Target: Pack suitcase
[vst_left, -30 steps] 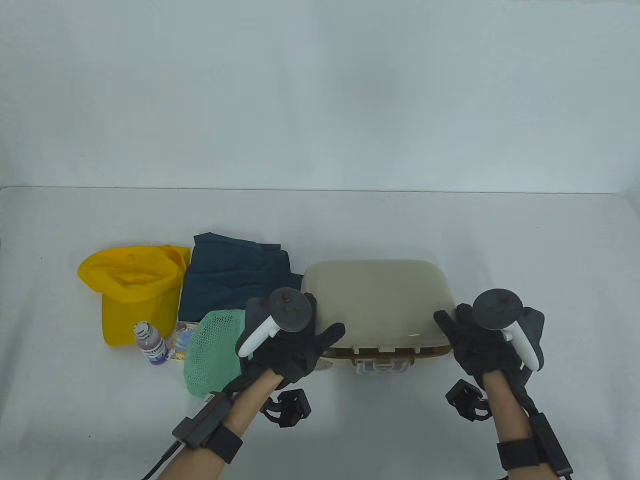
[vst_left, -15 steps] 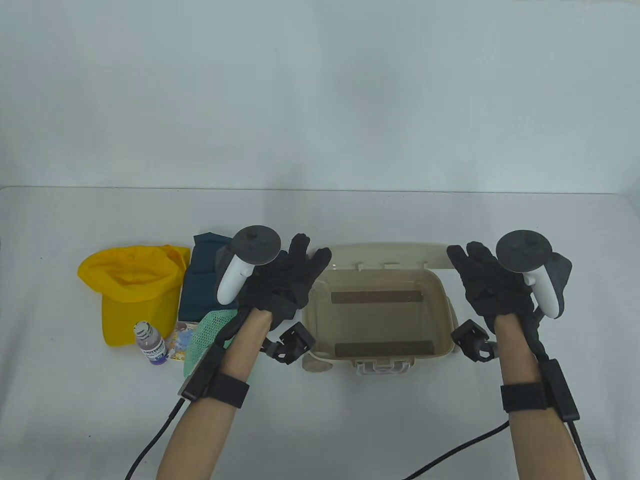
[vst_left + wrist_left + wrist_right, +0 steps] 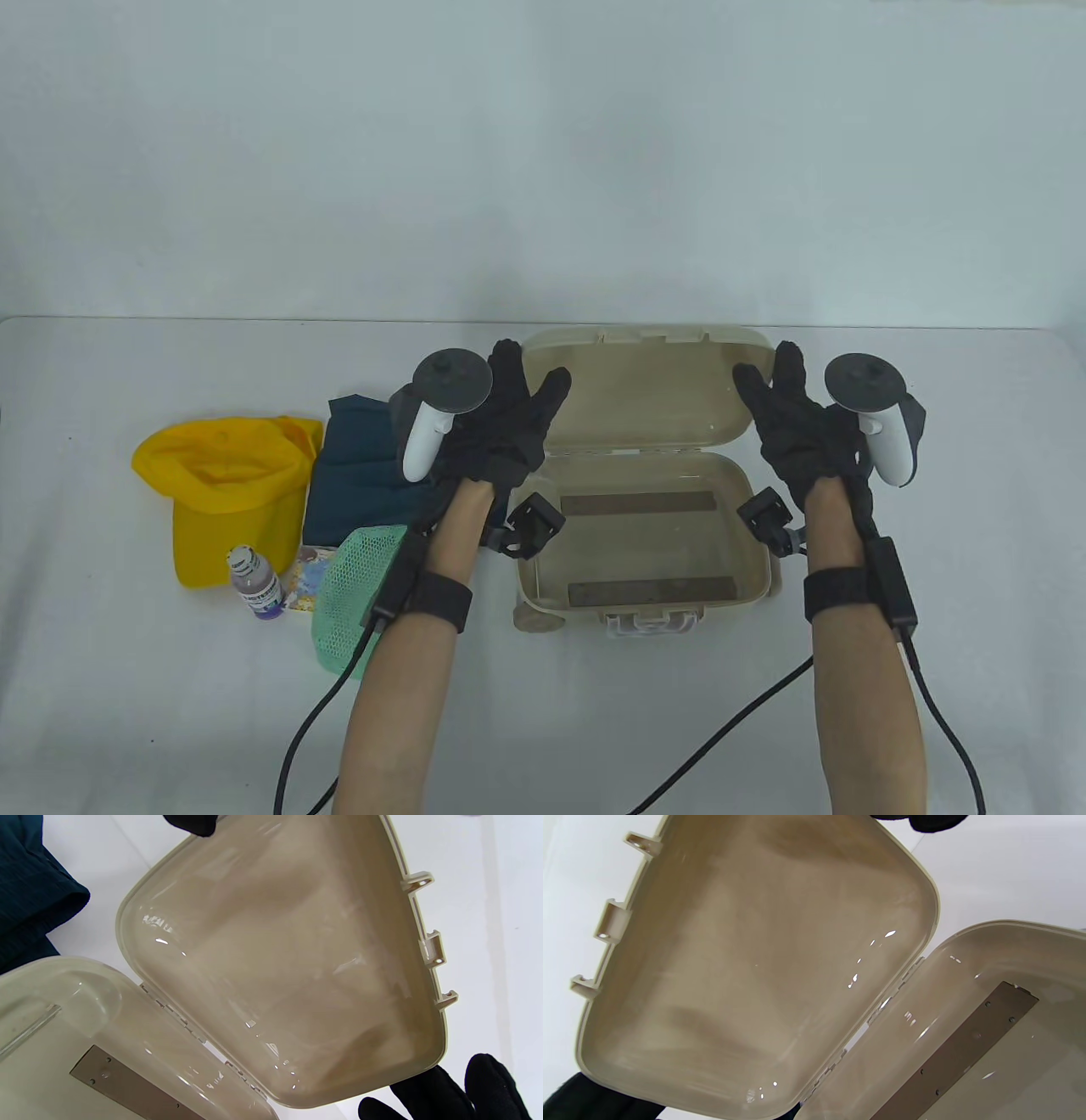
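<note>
The beige plastic suitcase stands open in the middle of the table, its lid (image 3: 632,390) tipped up and back behind the empty base (image 3: 645,543). My left hand (image 3: 528,386) is at the lid's left edge with straight, spread fingers, the thumb lying over the inside. My right hand (image 3: 770,382) mirrors it at the right edge. In the left wrist view one fingertip (image 3: 191,823) touches the lid's rim (image 3: 127,904). The right wrist view shows a fingertip (image 3: 925,821) at the lid's (image 3: 755,955) corner.
Left of the suitcase lie a yellow cap (image 3: 221,492), a folded dark teal garment (image 3: 361,484), a green mesh pouch (image 3: 352,594), a small bottle (image 3: 254,586) and a printed packet (image 3: 305,581). Glove cables trail toward the front edge.
The shut lid was lifted and has swung up and back. Both hands moved away from the front edge along with it, from the case's front corners to the lid's sides.
</note>
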The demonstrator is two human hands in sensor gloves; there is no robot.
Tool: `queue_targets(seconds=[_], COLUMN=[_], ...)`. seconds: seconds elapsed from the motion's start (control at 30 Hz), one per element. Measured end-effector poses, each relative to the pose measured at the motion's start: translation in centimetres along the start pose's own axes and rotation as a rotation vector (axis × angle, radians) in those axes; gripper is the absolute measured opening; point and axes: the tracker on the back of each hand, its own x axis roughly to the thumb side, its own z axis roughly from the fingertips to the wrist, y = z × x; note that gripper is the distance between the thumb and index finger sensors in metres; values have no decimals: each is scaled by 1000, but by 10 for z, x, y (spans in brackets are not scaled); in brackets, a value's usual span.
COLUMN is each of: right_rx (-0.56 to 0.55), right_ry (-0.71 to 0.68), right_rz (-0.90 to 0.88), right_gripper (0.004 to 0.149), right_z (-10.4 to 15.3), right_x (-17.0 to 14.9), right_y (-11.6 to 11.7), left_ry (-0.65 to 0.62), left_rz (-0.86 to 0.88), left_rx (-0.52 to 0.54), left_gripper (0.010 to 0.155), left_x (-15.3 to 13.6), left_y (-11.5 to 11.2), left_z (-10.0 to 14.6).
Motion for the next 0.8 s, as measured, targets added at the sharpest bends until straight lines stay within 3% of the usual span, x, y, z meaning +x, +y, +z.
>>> queue_targets(seconds=[0.23,0.47,0.63,0.8], right_rx=[-13,-15,-81,-148], right_ry=[36,37,-1,-101], right_rz=[22,59,166,443], right_gripper=[92,96,97,92], right_z=[-24,-28,-6,37], right_x=[5,10,20,31], right_y=[1,-6,-17,-8], left_ry=[36,32,-11,-80], left_rz=[6,-13,-103,-286], left_rx=[-1,12,21,44], left_gripper=[93,91,89,87], left_x=[-1,-4,1,8], left_y=[7,15,22,21], left_z=[-20,-23,1,40])
